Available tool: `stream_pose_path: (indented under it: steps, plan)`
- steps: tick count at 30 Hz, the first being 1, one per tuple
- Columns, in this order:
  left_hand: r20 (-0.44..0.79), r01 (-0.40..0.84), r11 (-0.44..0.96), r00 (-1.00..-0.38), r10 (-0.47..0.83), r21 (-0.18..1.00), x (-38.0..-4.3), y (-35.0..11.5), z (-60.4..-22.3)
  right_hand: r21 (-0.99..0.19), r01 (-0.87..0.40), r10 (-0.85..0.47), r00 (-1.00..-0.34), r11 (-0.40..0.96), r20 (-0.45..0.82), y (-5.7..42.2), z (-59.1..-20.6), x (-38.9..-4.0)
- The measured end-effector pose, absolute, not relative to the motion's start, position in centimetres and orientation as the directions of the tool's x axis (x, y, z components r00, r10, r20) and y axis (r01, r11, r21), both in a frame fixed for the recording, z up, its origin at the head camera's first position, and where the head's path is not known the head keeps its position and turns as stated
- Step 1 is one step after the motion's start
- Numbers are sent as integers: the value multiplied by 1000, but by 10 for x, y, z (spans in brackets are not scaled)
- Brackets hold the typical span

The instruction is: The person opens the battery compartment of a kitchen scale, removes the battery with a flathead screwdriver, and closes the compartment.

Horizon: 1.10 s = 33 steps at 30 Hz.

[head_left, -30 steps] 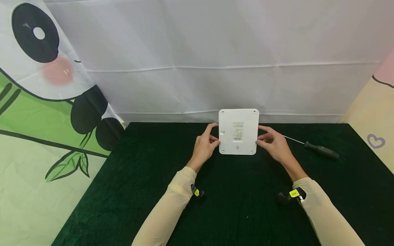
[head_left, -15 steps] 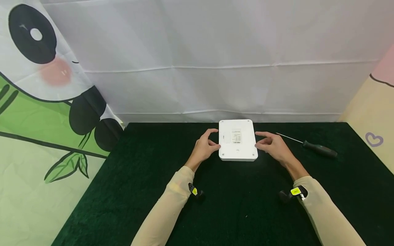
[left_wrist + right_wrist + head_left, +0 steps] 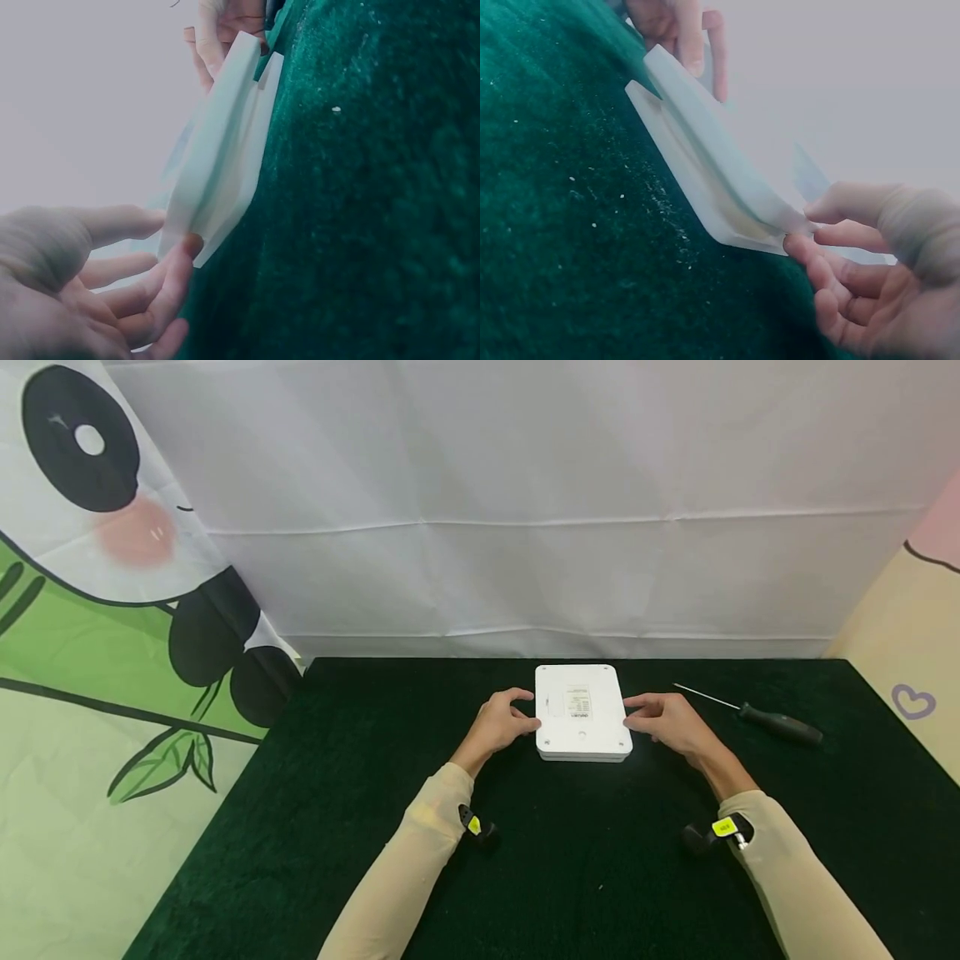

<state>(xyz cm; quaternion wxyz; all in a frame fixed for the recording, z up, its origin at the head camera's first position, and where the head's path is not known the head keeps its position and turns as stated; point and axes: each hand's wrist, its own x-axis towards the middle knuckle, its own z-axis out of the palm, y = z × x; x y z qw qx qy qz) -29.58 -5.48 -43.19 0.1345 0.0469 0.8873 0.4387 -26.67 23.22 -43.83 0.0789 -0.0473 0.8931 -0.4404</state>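
My left hand (image 3: pixel 497 724) pinches one side of a white cover (image 3: pixel 561 727) between thumb and fingers, and my right hand (image 3: pixel 666 724) pinches the opposite side. The cover, its printed label (image 3: pixel 579 702) facing up, sits over a white base (image 3: pixel 253 169), with a narrow gap between them. The base lies on the dark green tabletop (image 3: pixel 562 860); a screwdriver (image 3: pixel 780 724) rests beyond my right hand.

We log a staged recording corner: dark green plush table covering (image 3: pixel 570 868), creased white sheet (image 3: pixel 525 485) behind it, cartoon-printed sheet (image 3: pixel 127 643) at left, cream-and-pink sheet (image 3: pixel 922 635) at right, wrist-worn cameras (image 3: pixel 486 837). We cannot tell what building houses it.
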Motion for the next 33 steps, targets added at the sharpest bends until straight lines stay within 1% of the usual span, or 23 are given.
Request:
stream_pose_path:
  steps: [6, 11, 14, 18, 24, 28, 33]
  plan:
    - [-197, -16, 603, -952, 236, 797, -295, -55, -433, -789, -5, -159, -980, 614, -117, 234, -438, -267]
    - [-200, 0, 633, -949, 244, 774, -298, -55, -431, -774, 7, -154, -979, 634, -135, 235, -438, -266]
    - [-187, 30, 672, -950, 248, 740, -304, -54, -428, -763, 11, -155, -977, 646, -145, 235, -438, -265]
    - [-113, 98, 720, -965, 239, 688, -320, -51, -427, -757, 25, -144, -977, 653, -156, 235, -436, -261]
    - [-22, 156, 779, -977, 213, 608, -345, -42, -434, -759, 30, -139, -978, 651, -158, 228, -431, -238]
    - [-8, 206, 821, -968, 249, 532, -357, -36, -437, -725, 4, -140, -980, 688, -139, 220, -432, -223]
    - [-37, 233, 865, -960, 277, 445, -364, -31, -437, -702, -8, -119, -987, 712, -110, 214, -431, -216]
